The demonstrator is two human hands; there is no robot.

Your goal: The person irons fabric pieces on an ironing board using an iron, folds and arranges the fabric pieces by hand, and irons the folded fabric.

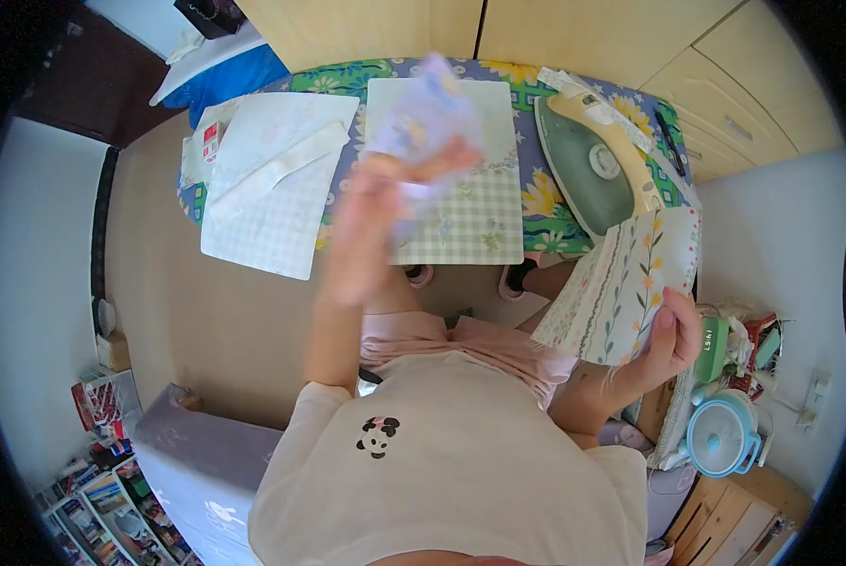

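My left hand is blurred by motion over the ironing board. It grips a lavender patterned cloth, also smeared, above a checked, floral mat. At the right, my right hand is closed on the edge of a floral fabric piece, cream with leafy stripes and a frayed end. That fabric hangs just off the board's near right edge, beside the iron. The iron is cream with a grey-green face and a round dial.
The ironing board's cover is blue, green and yellow floral. White checked cloths lie on its left, next to a small red-and-white box. Cabinets stand behind. A blue-lidded pot and a green clock stand at the right.
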